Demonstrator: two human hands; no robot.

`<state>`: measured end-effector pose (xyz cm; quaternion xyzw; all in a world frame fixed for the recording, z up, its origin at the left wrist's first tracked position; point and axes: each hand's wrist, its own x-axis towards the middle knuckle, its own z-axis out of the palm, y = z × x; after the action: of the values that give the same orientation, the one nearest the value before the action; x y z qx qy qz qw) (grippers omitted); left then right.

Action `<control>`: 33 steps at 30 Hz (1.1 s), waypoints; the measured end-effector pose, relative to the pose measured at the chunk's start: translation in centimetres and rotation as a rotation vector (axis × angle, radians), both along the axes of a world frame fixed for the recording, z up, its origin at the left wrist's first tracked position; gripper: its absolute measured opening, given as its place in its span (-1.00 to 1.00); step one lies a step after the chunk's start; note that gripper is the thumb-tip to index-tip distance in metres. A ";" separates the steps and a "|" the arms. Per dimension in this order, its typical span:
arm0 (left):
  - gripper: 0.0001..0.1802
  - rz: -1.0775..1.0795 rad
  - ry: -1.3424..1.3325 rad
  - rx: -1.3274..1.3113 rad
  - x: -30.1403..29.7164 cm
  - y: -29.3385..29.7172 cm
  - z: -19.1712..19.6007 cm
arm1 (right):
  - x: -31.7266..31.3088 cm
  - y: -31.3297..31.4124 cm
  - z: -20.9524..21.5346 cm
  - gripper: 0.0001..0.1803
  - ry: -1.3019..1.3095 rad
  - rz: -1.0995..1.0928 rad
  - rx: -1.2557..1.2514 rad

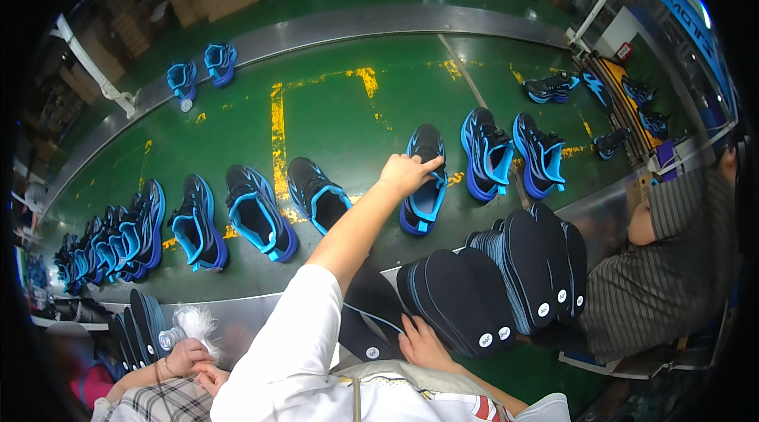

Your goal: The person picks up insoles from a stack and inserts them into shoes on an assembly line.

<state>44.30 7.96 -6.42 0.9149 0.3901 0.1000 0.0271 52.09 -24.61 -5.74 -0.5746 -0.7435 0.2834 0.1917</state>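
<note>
My left hand [411,173] reaches over the green surface to a black-and-blue sneaker [427,196]. Its fingers are curled at the tongue, with the thumb stretched across the shoe's opening. Low in the middle, my right hand [424,344] lies against black insoles [370,331], fingers outstretched and slightly apart, fingertips touching their edge. A thick stack of blue-edged insoles [455,299] leans right beside it, and further stacks [530,264] stand to the right. My left forearm partly covers another sneaker [316,189].
More sneakers [194,220] line the near side of the green conveyor belt [332,117], with two pairs beyond. At left, a co-worker's hands [194,363] are near white fluffy material [194,323]. Another person in a striped shirt [656,272] is at right.
</note>
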 end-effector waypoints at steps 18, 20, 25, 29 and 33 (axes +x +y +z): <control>-0.53 0.557 -0.665 -0.623 -8.0 -0.9 -0.1 | 8.3 20.8 11.2 -0.80 0.284 -0.162 -0.628; -0.55 0.528 -0.670 -0.707 -8.3 -0.8 0.2 | 7.0 23.3 8.4 -0.78 0.049 -0.087 -0.615; -0.66 0.443 -0.735 -0.887 -9.1 0.1 -1.3 | 2.4 26.0 1.3 -0.81 -0.252 0.143 -0.077; -0.68 0.365 -0.724 -0.924 -9.2 -0.1 -0.4 | 0.4 25.5 -0.7 -0.74 -0.455 0.180 0.081; -0.65 0.366 -0.708 -0.878 -8.8 -0.3 -0.8 | 0.2 24.6 3.2 -0.58 -0.645 0.158 -0.063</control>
<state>35.45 7.70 -7.20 0.6471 0.5135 0.2313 0.5139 52.24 0.00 -2.50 -0.5807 -0.7992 0.1235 -0.0940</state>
